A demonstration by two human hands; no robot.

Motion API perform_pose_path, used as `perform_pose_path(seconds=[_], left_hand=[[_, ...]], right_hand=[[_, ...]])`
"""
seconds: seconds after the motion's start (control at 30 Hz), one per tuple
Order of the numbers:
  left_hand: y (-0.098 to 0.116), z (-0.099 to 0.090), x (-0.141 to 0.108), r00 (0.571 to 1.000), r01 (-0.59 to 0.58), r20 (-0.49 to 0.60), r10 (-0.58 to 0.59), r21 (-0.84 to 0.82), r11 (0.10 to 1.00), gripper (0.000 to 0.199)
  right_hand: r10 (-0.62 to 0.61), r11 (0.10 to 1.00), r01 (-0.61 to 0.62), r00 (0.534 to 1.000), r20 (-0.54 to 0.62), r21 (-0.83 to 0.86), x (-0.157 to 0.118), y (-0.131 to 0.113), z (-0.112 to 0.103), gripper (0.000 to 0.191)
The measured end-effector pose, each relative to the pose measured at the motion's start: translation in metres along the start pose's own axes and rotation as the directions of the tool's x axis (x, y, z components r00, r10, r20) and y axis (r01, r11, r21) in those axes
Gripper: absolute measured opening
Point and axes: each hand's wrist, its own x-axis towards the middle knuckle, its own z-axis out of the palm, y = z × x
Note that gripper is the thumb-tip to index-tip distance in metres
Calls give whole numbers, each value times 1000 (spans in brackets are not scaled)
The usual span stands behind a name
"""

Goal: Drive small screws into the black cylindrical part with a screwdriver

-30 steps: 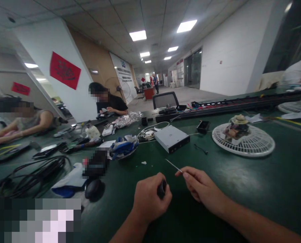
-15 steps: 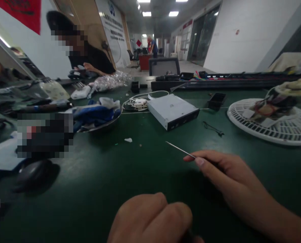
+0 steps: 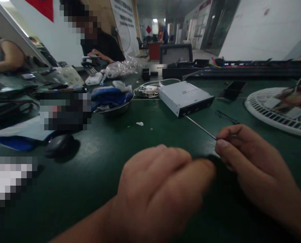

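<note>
A thin metal rod (image 3: pixel 200 127) is pinched between the thumb and fingers of my right hand (image 3: pixel 256 162). Its tip points at the front corner of a silver optical drive (image 3: pixel 187 96) with a black front; whether it touches cannot be told. My left hand (image 3: pixel 162 189) is closed in a fist at the lower middle, left of my right hand, and what it holds, if anything, is hidden. Beyond my right hand lies a short dark cable (image 3: pixel 227 117). White coiled cable (image 3: pixel 149 89) sits left of the drive.
A metal bowl (image 3: pixel 120 108) with blue cloth, a black mouse (image 3: pixel 60 145) and a plastic bag (image 3: pixel 128 66) are on the left. A white fan grille (image 3: pixel 261 111) and a black tray (image 3: pixel 233 90) lie at right. A person (image 3: pixel 102 47) sits across the table.
My left hand has risen further into view. My right hand has moved up and right, and the rod's tip is now by the drive. The view has tilted down and shifted left.
</note>
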Motion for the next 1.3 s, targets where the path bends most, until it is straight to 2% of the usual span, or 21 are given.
perform_pose_path(seconds=[0.03,0.1,0.13,0.2,0.37,0.47,0.67,0.87,0.97,1.17,1.3], left_hand=[[-9,0,8,998,26,-51,-22,70,997,16],[-29,2,19,965,239,-159,-208,215,947,29],[-37,4,22,934,349,-168,-315,248,904,33],[-49,7,25,904,428,-97,-417,257,867,36],[-46,6,23,924,373,24,-382,170,912,25],[-42,4,23,933,336,94,-347,116,935,19],[-43,6,23,953,251,161,-256,54,966,33],[-39,5,27,930,240,248,-270,147,960,43],[-39,6,27,926,227,276,-258,138,964,43],[-38,8,25,883,357,286,-373,109,928,39],[-37,7,26,890,332,292,-349,109,937,35]], right_hand=[[2,1000,-2,1000,-15,-15,1,-1,1,21],[-2,998,1,1000,-15,-58,3,-2,1,21],[-6,997,6,1000,-7,-76,4,-2,1,21],[-9,997,11,1000,20,-82,5,-3,0,23],[-52,998,48,986,157,29,2,-6,-2,23],[-77,996,69,983,168,53,0,-6,0,22],[-50,999,48,980,192,15,2,-5,3,25],[-8,1000,8,979,205,-1,4,-5,3,29],[-4,999,-4,978,207,39,4,-2,1,30],[7,992,-30,984,179,124,3,3,1,33],[51,995,-66,981,188,77,2,1,1,32]])
